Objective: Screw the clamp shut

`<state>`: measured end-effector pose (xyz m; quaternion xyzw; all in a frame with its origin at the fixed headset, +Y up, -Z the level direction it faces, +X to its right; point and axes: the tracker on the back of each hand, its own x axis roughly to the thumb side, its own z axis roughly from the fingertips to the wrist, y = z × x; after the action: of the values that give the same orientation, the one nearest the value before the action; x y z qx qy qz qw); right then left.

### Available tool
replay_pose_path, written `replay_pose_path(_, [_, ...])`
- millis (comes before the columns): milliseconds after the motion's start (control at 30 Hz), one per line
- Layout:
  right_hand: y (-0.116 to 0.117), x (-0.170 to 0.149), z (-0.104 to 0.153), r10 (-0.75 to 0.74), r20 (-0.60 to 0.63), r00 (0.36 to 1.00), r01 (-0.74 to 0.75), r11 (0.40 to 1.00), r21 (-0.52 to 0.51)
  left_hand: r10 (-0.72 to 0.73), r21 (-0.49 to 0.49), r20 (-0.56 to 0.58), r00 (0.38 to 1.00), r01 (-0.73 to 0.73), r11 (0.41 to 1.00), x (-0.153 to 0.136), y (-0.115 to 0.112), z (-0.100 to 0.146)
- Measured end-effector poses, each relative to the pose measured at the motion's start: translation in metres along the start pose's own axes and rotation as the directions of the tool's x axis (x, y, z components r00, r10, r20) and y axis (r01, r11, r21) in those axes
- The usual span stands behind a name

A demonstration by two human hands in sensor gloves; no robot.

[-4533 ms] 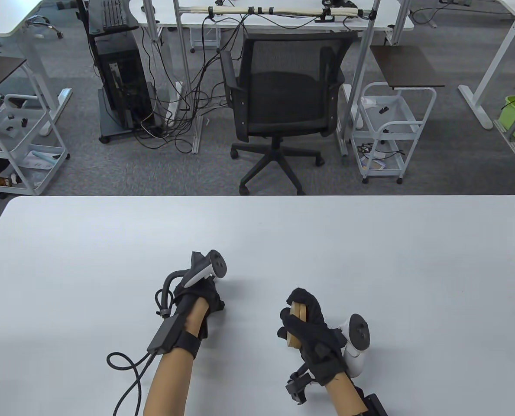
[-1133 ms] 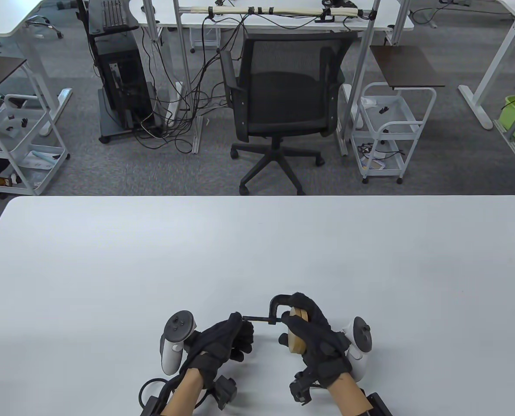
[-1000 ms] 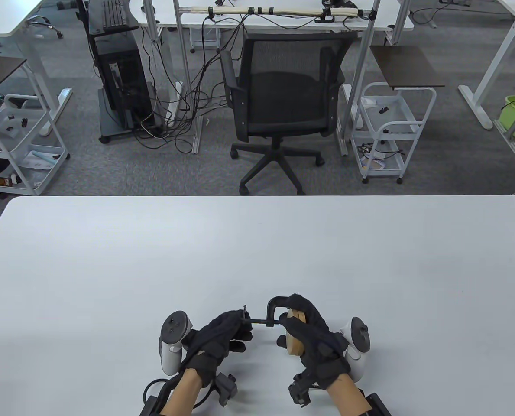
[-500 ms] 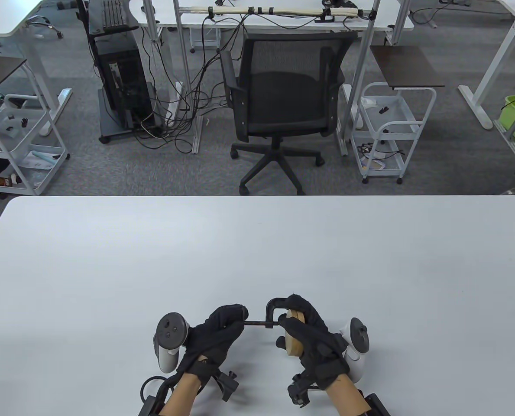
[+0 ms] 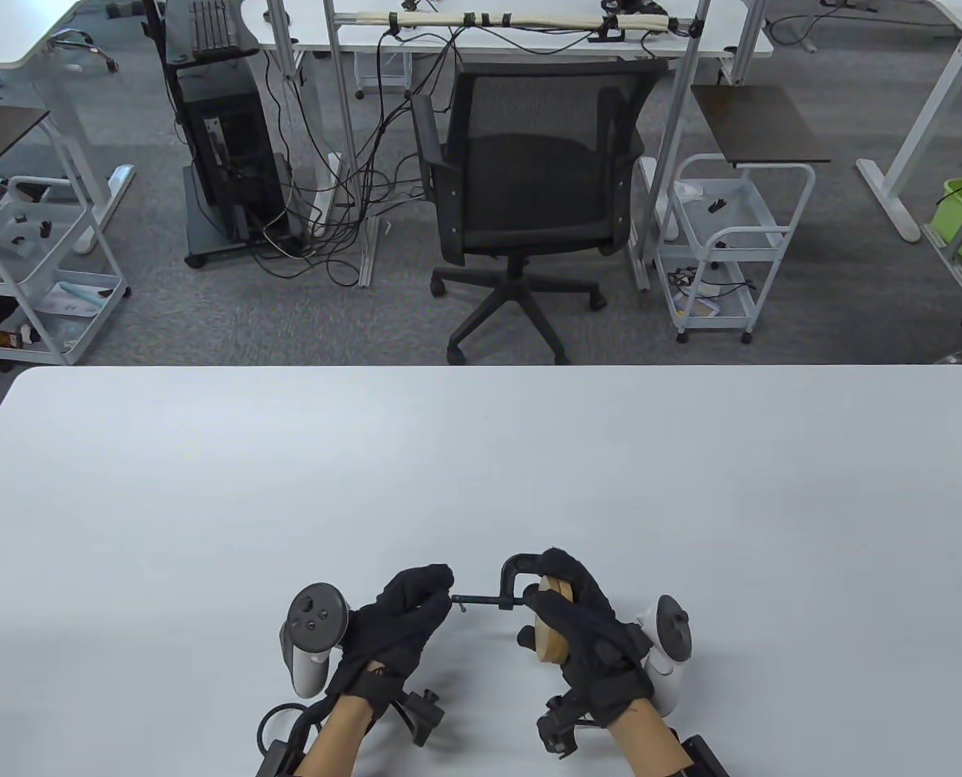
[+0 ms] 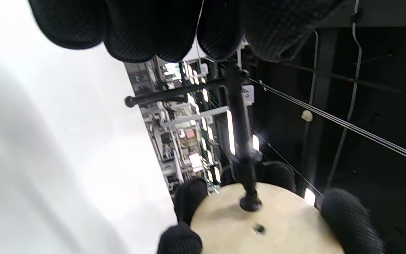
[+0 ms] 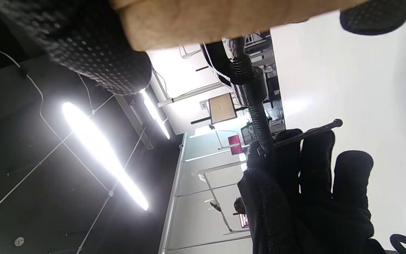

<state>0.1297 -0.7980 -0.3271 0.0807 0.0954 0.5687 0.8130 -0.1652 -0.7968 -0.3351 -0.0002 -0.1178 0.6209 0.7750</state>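
A black C-clamp [image 5: 513, 569] sits over two round wooden discs [image 5: 552, 627] held on edge above the table. My right hand [image 5: 578, 615] grips the discs and the clamp frame. The clamp's threaded screw [image 5: 489, 600] points left. My left hand [image 5: 416, 603] pinches the screw's end at its thin cross-bar handle [image 5: 458, 601]. In the left wrist view the screw [image 6: 240, 134] ends in a pad touching the disc face [image 6: 259, 225], and the bar [image 6: 174, 93] sticks out sideways. In the right wrist view the screw [image 7: 259, 120] and the left hand [image 7: 305, 183] show below the discs [image 7: 224, 17].
The white table [image 5: 481, 453] stretches far ahead and to both sides. A black office chair [image 5: 525, 170] stands beyond its far edge, with white carts [image 5: 727, 243] and desks on the grey floor.
The left hand came over from the table's left and took the screw's bar. Over the last second it has rolled, turning the bar. The right hand keeps the discs in place.
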Motion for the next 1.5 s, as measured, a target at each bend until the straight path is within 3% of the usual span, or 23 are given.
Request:
replay_pose_path(100, [0.000, 0.000, 0.000, 0.003, 0.002, 1.000, -0.003, 1.000, -0.003, -0.036, 0.031, -0.037, 0.999, 0.038, 0.999, -0.002, 0.002, 0.001])
replay_pose_path(200, [0.000, -0.001, 0.000, 0.000, 0.000, 1.000, 0.000, 1.000, 0.004, -0.044, -0.103, -0.108, 0.993, 0.033, 0.994, -0.006, -0.002, -0.001])
replay_pose_path(433, [0.003, -0.002, 0.001, 0.000, -0.002, 1.000, 0.000, 1.000, 0.027, 0.065, -0.144, -0.097, 0.993, -0.079, 0.986, -0.009, -0.009, -0.002])
replay_pose_path(700, [0.003, -0.002, 0.001, -0.005, -0.005, 1.000, 0.005, 1.000, 0.024, 0.026, -0.128, 0.016, 1.000, -0.024, 0.992, 0.000, -0.009, -0.004])
replay_pose_path(1033, [0.003, -0.003, 0.001, -0.004, -0.002, 1.000, 0.004, 1.000, 0.024, 0.014, -0.118, 0.023, 1.000, -0.011, 0.993, 0.000, -0.009, -0.003])
replay_pose_path(1267, [0.000, -0.001, 0.001, -0.021, 0.010, 1.000, 0.021, 1.000, -0.001, -0.042, -0.012, -0.037, 0.998, 0.041, 0.999, -0.004, -0.006, 0.000])
replay_pose_path(1400, [0.001, -0.002, 0.000, -0.017, 0.007, 1.000, 0.017, 1.000, 0.006, -0.030, -0.104, -0.125, 0.992, 0.017, 0.994, -0.010, -0.010, 0.000])
replay_pose_path(1500, [0.003, -0.003, 0.001, -0.014, 0.004, 1.000, 0.014, 1.000, 0.018, -0.016, -0.085, -0.127, 0.992, 0.005, 0.996, -0.011, -0.012, 0.000])
